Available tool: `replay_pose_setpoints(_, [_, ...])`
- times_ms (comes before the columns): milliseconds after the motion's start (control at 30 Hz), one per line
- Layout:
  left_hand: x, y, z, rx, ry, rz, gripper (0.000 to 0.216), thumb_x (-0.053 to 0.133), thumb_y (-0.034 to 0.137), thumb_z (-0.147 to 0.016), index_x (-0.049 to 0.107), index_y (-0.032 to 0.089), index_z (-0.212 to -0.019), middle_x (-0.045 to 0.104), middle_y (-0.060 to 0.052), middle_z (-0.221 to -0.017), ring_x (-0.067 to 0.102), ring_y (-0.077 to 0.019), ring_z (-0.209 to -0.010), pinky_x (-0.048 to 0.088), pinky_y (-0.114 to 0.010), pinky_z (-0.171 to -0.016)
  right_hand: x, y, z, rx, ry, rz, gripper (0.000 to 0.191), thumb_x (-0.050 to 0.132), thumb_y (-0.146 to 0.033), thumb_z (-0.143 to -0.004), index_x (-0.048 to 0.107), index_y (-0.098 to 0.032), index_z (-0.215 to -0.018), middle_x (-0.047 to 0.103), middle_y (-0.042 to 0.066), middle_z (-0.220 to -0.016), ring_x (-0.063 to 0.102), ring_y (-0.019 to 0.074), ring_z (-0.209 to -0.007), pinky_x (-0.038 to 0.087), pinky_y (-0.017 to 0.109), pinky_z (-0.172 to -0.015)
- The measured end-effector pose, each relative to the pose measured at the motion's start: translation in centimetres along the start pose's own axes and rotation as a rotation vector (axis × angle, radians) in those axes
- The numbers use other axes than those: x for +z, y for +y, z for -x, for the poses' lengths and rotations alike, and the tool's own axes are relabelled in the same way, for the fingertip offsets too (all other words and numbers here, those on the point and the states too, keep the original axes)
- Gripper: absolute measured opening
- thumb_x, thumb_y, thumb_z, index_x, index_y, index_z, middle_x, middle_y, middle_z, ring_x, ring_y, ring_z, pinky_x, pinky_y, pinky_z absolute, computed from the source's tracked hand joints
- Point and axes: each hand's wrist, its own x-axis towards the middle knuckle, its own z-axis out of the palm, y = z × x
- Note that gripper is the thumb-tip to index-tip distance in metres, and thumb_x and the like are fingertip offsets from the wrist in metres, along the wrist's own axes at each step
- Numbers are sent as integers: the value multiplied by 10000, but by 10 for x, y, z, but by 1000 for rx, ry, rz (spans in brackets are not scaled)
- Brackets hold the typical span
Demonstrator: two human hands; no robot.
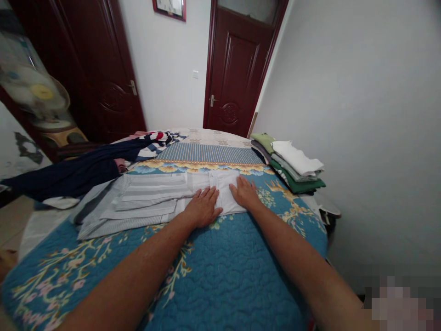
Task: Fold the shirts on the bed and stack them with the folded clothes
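A grey-and-white striped garment [151,197] lies spread flat across the blue quilted bedspread [220,271]. My left hand [203,207] rests flat on the garment's near right part, fingers stretched out. Beside it, my right hand [245,192] also lies flat on the garment's right end, fingers together and extended. Neither hand holds anything.
A stack of folded clothes [294,168] in white, grey and green sits at the bed's right edge by the wall. A dark navy garment [76,172] and a striped one [160,140] lie in a heap at the left. A fan [34,92] stands left; two dark red doors [237,69] behind.
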Motion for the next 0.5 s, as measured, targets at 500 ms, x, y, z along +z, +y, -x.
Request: replay_pose_setpoints(500, [-2,-1,3,3,29,7,726,420,519,-1067,463,103,-1660,394,-234,-1746,360,-391,-1638,285,-587,-1316,-25,14,93,-33,-154,60,848,297,-682,-1110,306,-128,-1752,205,231,-1814,150,390,-1698,130,645,-1341])
